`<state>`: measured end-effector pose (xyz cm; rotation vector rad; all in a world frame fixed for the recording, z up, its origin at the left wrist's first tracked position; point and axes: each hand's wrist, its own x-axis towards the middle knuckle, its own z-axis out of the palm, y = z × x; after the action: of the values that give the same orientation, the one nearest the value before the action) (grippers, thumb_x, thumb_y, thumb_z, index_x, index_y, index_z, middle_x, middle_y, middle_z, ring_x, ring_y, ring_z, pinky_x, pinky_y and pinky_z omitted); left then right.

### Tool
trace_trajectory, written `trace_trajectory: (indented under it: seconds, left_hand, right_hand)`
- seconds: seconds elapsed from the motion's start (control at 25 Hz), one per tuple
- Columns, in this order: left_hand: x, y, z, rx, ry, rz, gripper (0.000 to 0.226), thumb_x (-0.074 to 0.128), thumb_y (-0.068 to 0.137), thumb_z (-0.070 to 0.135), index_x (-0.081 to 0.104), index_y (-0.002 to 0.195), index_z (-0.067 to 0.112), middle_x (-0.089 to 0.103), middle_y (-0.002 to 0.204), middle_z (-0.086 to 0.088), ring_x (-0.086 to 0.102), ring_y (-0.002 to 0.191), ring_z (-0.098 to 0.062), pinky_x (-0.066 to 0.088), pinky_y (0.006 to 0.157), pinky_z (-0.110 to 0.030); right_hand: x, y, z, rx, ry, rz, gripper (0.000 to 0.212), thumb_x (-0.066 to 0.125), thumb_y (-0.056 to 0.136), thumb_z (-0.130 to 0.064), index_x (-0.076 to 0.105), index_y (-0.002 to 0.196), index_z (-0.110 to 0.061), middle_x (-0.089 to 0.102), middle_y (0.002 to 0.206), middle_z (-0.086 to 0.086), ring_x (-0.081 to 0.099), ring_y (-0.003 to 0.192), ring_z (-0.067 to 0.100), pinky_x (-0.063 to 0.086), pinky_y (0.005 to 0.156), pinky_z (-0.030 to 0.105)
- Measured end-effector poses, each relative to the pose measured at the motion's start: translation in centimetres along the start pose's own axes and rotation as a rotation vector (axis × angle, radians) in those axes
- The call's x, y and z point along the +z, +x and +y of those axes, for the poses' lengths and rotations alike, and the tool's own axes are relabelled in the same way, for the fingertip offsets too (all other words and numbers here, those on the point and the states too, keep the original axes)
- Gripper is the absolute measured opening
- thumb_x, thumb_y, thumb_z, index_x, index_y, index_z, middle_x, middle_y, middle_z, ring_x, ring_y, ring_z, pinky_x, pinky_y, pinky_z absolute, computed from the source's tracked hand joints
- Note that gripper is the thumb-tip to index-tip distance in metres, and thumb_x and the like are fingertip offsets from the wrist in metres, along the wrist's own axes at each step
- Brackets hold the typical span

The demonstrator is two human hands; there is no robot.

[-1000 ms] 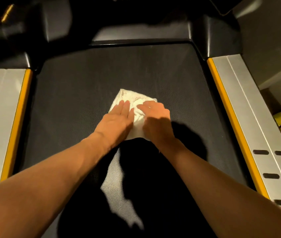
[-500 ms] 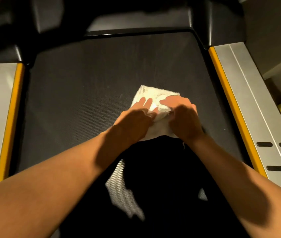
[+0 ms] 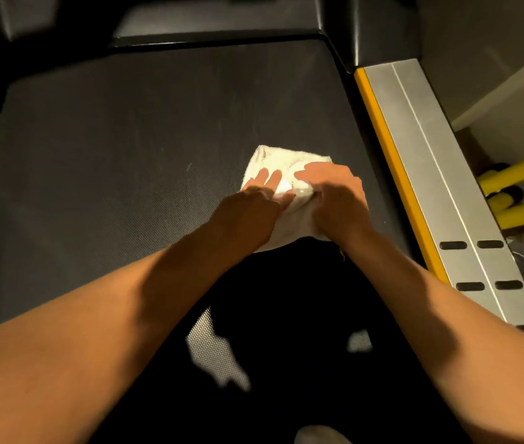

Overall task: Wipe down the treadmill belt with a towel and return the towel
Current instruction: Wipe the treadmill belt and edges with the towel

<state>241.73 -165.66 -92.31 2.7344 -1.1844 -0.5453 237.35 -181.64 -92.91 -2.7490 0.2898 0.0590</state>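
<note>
fingers (image 3: 268,178) of the left hand (image 3: 251,213) lay flat on the towel (image 3: 281,161); the right hand (image 3: 337,200) pinched a fold.
it sat right of centre on the treadmill belt (image 3: 126,149), looking soft, light, prone to bunching; best held by the gathered middle.

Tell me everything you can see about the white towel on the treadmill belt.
The towel is white or cream, looks like soft terry cloth, and is folded into a small, slightly crumpled pad. It lies flat on the dark treadmill belt, right of the belt's middle, apart from the yellow edge strip. The left hand presses on it with fingers extended; the right hand bunches its right side. Its near edge is in shadow.
</note>
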Motion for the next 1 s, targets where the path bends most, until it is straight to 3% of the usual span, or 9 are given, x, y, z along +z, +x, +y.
trace_trajectory:
  seconds: [0.16,0.28,0.4,0.52,0.6,0.68,0.84,0.92,1.0]
  left_hand:
    - [-0.9,2.2,1.7,-0.107,-0.070,-0.052,0.042,0.038,0.101,0.022,0.042,0.143,0.028,0.048,0.141,-0.012,0.047,0.127,-0.031,0.040,0.101,-0.041]
    - [0.1,1.6,1.6,-0.088,-0.065,-0.010,0.050,0.042,0.098,0.025,0.034,0.147,0.027,0.037,0.148,-0.012,0.035,0.135,-0.032,0.036,0.104,-0.042]
    - [0.8,1.1,1.6,-0.006,-0.038,0.024,0.056,0.045,0.096,0.024,0.027,0.149,0.027,0.035,0.150,-0.010,0.029,0.139,-0.031,0.034,0.106,-0.044]
    - [0.3,0.6,2.9,-0.091,-0.113,0.003,0.046,0.038,0.101,0.032,0.033,0.147,0.027,0.033,0.152,-0.010,0.030,0.138,-0.030,0.029,0.109,-0.041]
    - [0.3,2.0,2.8,-0.170,-0.141,-0.061,0.042,0.036,0.102,0.037,0.041,0.142,0.028,0.036,0.150,-0.011,0.036,0.134,-0.032,0.030,0.107,-0.040]
    - [0.1,2.7,2.6,-0.158,-0.089,-0.135,0.039,0.039,0.101,0.035,0.045,0.139,0.030,0.034,0.151,-0.011,0.038,0.133,-0.034,0.031,0.107,-0.044]
    - [1.6,0.6,4.8,-0.080,-0.187,-0.079,0.052,0.036,0.101,0.032,0.019,0.150,0.034,0.011,0.160,-0.006,0.015,0.145,-0.032,0.022,0.113,-0.044]
    - [2.1,0.1,8.1,0.043,-0.124,-0.090,0.055,0.035,0.101,0.034,0.013,0.151,0.031,0.006,0.160,-0.008,0.004,0.146,-0.032,0.014,0.116,-0.045]
    - [1.9,0.6,10.6,-0.010,-0.087,-0.146,0.058,0.032,0.101,0.038,0.011,0.153,0.024,0.003,0.160,-0.012,-0.002,0.146,-0.035,0.006,0.117,-0.047]
  right_hand:
    - [-0.2,3.1,-1.0,0.264,0.035,0.043,0.032,0.050,0.097,-0.027,0.057,0.126,-0.016,0.057,0.131,0.008,0.050,0.120,0.029,0.037,0.105,0.038]
    - [0.9,-0.1,-0.4,0.183,0.095,0.055,0.034,0.051,0.097,-0.017,0.055,0.129,-0.010,0.053,0.134,0.011,0.046,0.126,0.028,0.031,0.106,0.032]
    - [0.9,-2.9,1.2,0.106,0.120,0.135,0.033,0.054,0.087,-0.003,0.067,0.113,-0.018,0.058,0.126,0.005,0.050,0.118,0.015,0.038,0.100,0.028]
    - [0.9,-1.7,1.7,0.161,-0.002,0.133,0.017,0.059,0.083,-0.038,0.069,0.097,-0.034,0.060,0.119,0.005,0.057,0.107,0.011,0.045,0.098,0.028]
    - [1.0,0.0,0.9,0.164,-0.045,0.036,0.034,0.053,0.088,-0.048,0.061,0.116,-0.031,0.054,0.129,0.004,0.050,0.118,0.023,0.039,0.105,0.037]
    - [0.3,0.5,-0.4,0.308,0.014,0.009,0.039,0.050,0.095,-0.038,0.051,0.130,-0.021,0.048,0.136,0.005,0.044,0.124,0.026,0.035,0.107,0.035]
    - [-0.4,-5.2,3.0,0.148,0.148,0.182,0.037,0.048,0.087,0.000,0.067,0.114,-0.018,0.061,0.120,0.004,0.053,0.114,0.023,0.038,0.097,0.030]
    - [-0.5,-6.1,4.5,0.326,0.230,0.265,0.034,0.049,0.088,-0.005,0.067,0.113,-0.018,0.062,0.118,0.004,0.055,0.111,0.022,0.042,0.097,0.025]
    - [0.1,-4.6,4.1,0.476,0.215,0.364,0.029,0.048,0.093,-0.021,0.065,0.117,-0.023,0.058,0.124,0.004,0.052,0.113,0.023,0.045,0.099,0.033]
